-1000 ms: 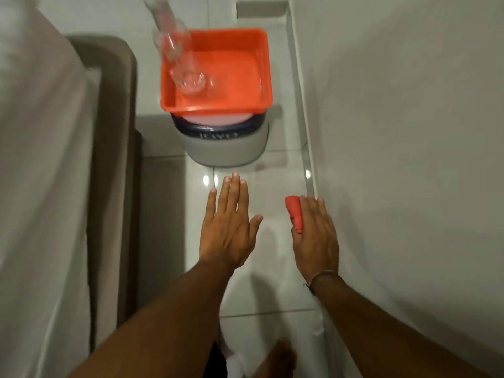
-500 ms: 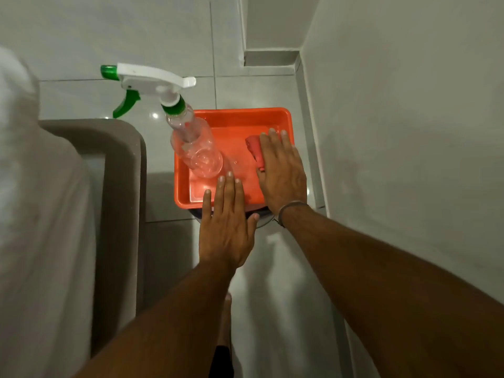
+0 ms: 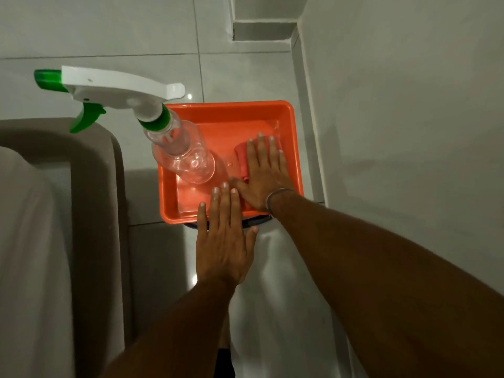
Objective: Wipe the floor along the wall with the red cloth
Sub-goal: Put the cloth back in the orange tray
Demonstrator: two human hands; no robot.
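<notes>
A tray (image 3: 296, 148) sits on a tub (image 3: 256, 223) on the floor (image 3: 136, 45), just beside the wall (image 3: 403, 132) on its right. In the tray, a spray bottle (image 3: 180, 154) stands at the left, its head reaching out past the tray's left rim. A cloth (image 3: 241, 156) lies in the tray's right half, under the right hand (image 3: 263, 175). The left hand (image 3: 223, 246) is spread at the tray's near rim, left of the right wrist. A bed (image 3: 54, 241) runs along the left side.
</notes>
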